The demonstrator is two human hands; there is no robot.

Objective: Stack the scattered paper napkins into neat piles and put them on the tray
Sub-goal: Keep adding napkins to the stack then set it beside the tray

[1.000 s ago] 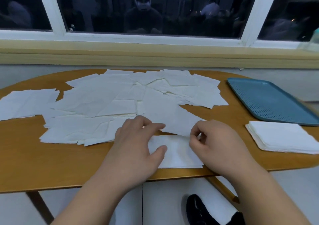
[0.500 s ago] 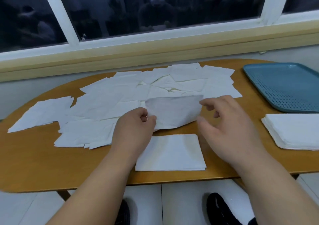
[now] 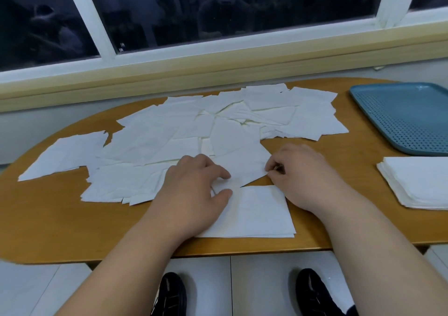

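Napkin (image 3: 242,167) lay between both hands: right hand (image 3: 303,177) pinched its corner, left hand (image 3: 194,189) rested on it, fingers loosely spread.

Left hand (image 3: 194,189) rests on, right hand (image 3: 300,175) pinches 1 napkin (image 3: 244,163).
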